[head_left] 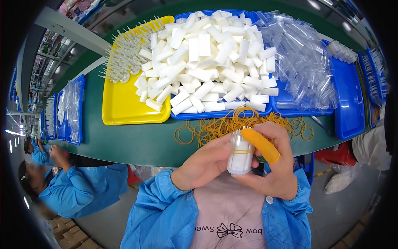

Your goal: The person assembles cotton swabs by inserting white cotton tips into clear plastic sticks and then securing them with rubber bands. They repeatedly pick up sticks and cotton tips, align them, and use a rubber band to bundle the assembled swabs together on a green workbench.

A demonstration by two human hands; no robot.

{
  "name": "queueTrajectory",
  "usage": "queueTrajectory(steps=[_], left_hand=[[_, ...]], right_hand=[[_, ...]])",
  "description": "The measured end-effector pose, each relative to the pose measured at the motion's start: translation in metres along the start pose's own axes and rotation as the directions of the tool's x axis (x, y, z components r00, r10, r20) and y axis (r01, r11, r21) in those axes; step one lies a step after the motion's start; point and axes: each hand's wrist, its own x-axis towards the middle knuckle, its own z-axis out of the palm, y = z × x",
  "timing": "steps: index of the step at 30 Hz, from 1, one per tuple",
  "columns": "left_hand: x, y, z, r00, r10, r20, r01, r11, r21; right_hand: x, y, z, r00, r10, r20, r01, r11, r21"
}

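Between my two hands stands a small upright bundle (241,154), with a white core, a clear outer layer and thin pins at its top. Yellow-brown rubber bands go round its middle. My left hand (206,161) grips its left side with the fingertips. My right hand (277,168) closes on the other side; its index finger, in an orange finger cot (262,145), reaches over the top and its thumb lies at the base. A pile of loose rubber bands (215,126) lies on the table just beyond both hands.
White foam blocks (203,62) heap over a blue tray and partly over a yellow tray (132,110) of pin-like pieces. Clear plastic sleeves (294,62) fill another blue tray. A further blue tray (349,103) stands right. Co-workers in blue (78,186) sit left.
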Motion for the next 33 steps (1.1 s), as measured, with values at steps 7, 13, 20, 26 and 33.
queueTrajectory(steps=[7, 13, 20, 26, 33], left_hand=[[0.006, -0.007, -0.007, 0.988, 0.145, -0.061, -0.130, 0.972, 0.196], [0.006, -0.018, -0.019, 0.994, 0.101, -0.043, -0.098, 0.992, 0.078], [0.001, -0.002, -0.004, 0.989, 0.085, -0.119, -0.063, 0.981, 0.183], [0.003, -0.009, -0.008, 0.994, 0.082, -0.078, -0.074, 0.992, 0.100], [0.005, 0.002, 0.001, 0.993, 0.069, -0.093, -0.051, 0.982, 0.184]], right_hand=[[0.004, -0.001, -0.007, 0.997, -0.029, 0.075, 0.042, 0.982, -0.185], [0.001, 0.010, -0.004, 0.997, -0.058, 0.048, 0.062, 0.993, -0.095], [0.005, 0.007, 0.000, 1.000, 0.004, 0.000, -0.004, 1.000, -0.022], [0.005, 0.009, -0.004, 0.994, -0.104, 0.030, 0.107, 0.986, -0.126], [0.006, 0.008, -0.001, 0.998, -0.042, -0.048, 0.041, 0.999, -0.034]])
